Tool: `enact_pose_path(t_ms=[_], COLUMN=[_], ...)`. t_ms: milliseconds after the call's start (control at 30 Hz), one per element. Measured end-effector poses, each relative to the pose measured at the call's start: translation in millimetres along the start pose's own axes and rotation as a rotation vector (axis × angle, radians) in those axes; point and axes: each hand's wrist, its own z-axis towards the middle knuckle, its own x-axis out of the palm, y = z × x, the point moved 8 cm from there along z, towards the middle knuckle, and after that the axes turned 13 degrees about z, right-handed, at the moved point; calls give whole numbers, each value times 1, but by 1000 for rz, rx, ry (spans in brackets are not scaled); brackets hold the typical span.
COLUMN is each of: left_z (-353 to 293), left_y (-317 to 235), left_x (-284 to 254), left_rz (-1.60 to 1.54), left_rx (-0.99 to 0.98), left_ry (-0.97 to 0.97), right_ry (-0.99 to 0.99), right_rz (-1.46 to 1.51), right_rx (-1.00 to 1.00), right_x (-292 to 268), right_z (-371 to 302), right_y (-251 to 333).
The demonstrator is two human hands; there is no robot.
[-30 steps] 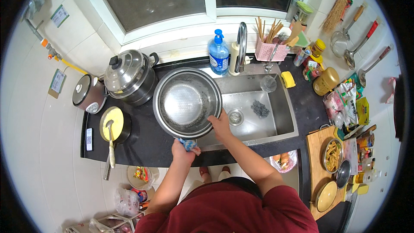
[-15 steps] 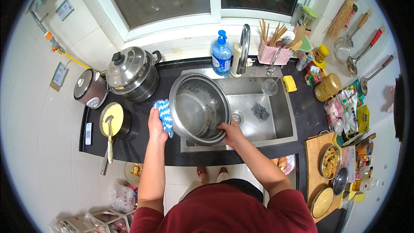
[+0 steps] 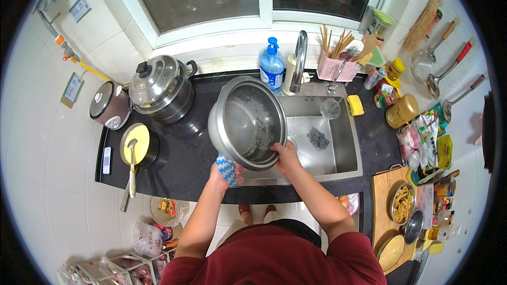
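A big stainless steel pot (image 3: 247,119) is held tilted over the counter and the sink's left edge, its opening turned toward the right and showing a wet, spotted inside. At the near right of its rim, my right hand (image 3: 287,159) is closed on the edge. My left hand (image 3: 217,177) presses a blue and white cloth (image 3: 226,169) to the pot's lower outside wall; that hand's fingers are partly hidden behind the cloth. In the metal sink (image 3: 348,150) lies a dark grey scouring pad (image 3: 318,138), and a clear cup (image 3: 330,107) stands at its back.
Left on the counter (image 3: 179,163) are a lidded steamer (image 3: 162,87), a rice cooker (image 3: 109,104) and a pan of yellow food (image 3: 142,150) with a spoon. Behind the sink stand a blue soap bottle (image 3: 271,68) and the tap (image 3: 301,55). A wooden board (image 3: 383,192) holds bowls at right.
The cloth and my left hand have slid from the pot's left side down to its near underside. The pot has tipped further to the right. My right hand keeps its grip.
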Motion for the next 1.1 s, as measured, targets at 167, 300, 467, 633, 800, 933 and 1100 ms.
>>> enact_pose_path(t_ms=[167,300,467,633,800,933,1100], left_z=[-23,-25,-26,-30,-33,-23,-66], left_y=[-57,-77,-48,-22,-14,-46,-80], left_x=[-8,-20,-7,18,-40,-100,-124], left_rz=[-301,-192,-168,-208,-122,443,1501], left_rx=[257,293,284,145,122,380,522], left_ry=[-109,51,199,-84,-88,-402,-1405], right_ry=[16,165,199,86,18,-118,-112], right_rz=[-306,-421,-88,-37,-151,-114,-239], right_rx=[57,135,205,34,-114,25,16], right_x=[-10,-5,50,36,22,20,21], right_z=[-20,-36,-47,-11,-1,-6,4], right_y=[-3,-24,-34,-21,-7,-12,-1])
